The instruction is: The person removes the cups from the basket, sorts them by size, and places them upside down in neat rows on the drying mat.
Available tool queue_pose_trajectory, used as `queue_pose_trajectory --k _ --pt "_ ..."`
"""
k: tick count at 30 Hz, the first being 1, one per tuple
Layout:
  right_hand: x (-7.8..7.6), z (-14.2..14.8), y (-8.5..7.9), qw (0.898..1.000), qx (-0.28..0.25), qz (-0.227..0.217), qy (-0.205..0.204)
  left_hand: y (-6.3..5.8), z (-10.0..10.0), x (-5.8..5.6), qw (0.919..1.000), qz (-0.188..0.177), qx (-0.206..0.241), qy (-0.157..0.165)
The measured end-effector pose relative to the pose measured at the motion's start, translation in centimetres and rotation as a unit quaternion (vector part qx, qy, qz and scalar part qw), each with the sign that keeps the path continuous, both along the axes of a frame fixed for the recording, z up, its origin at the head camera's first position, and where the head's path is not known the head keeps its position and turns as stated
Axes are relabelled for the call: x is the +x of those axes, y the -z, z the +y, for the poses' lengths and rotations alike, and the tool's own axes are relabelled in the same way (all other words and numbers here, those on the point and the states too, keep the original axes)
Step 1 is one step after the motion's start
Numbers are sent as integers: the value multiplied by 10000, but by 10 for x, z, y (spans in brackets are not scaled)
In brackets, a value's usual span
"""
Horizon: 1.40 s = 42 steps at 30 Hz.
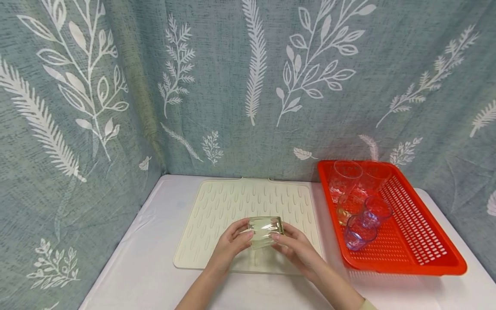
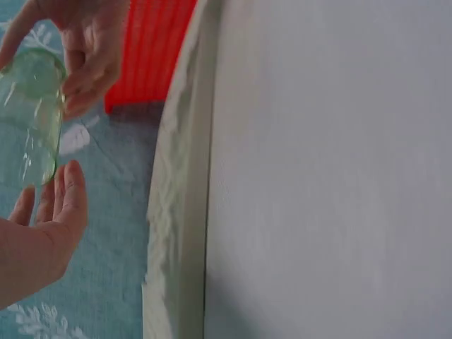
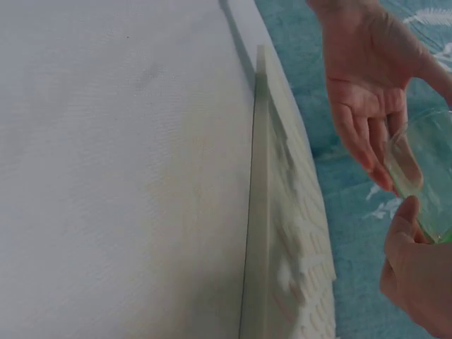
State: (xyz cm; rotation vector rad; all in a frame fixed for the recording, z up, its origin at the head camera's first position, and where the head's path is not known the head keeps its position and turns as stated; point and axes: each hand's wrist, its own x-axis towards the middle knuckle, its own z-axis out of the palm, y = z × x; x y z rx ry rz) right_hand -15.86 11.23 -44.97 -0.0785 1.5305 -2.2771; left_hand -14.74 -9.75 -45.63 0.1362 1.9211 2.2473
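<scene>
Against a teal fabric backdrop (image 1: 217,64) printed with white leaves, we see a pale-green glass (image 1: 265,234) held above a cream ribbed mat (image 1: 201,219) on a white-covered table (image 1: 143,254). Its long axis runs roughly left to right, the glass lying on its side in the air; the thicker, darker edge at the right looks to us like the base, which would leave the mouth facing left. The left hand (image 1: 228,247) grips one end between thumb and fingers, and the right hand (image 1: 300,252) pinches the other. We judge the glass fairly light but rigid, smooth enough to slip and easily chipped, best taken around its side wall near the base, with little pressure on the rim. To the right, a red plastic basket (image 1: 407,269) holds clear glasses (image 1: 342,181) and blue-violet ones (image 1: 360,241)
</scene>
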Motion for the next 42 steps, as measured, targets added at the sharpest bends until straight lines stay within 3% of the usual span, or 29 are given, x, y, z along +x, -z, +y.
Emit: queue_pose_trajectory --k 3,6,10,13,16,24,37,42 --pt "-3 -4 0 10000 53 -52 39 5 -11 -4 9991 218 -305 -209" --pt "-7 -7 -1 9998 130 -104 86 7 -28 -10 9928 402 -928 -635" --pt "-12 -9 -2 9993 251 -136 247 6 -56 -21 9696 446 -1945 -1412" --pt "-15 -9 -3 9987 317 -137 371 6 -76 -31 9523 419 -2378 -1865" --pt "-17 -9 -2 9984 343 -115 425 7 -93 -38 9469 274 -2477 -2031" --pt "-23 -9 1 9969 603 26 500 18 -119 -49 9442 -254 -2513 -2114" --pt "-35 -21 -3 9910 1148 184 671 40 -133 -57 9557 -818 -1931 -2065" --pt "-44 -31 -4 9862 1501 321 619 45 -132 -58 9593 -739 -1752 -2090"
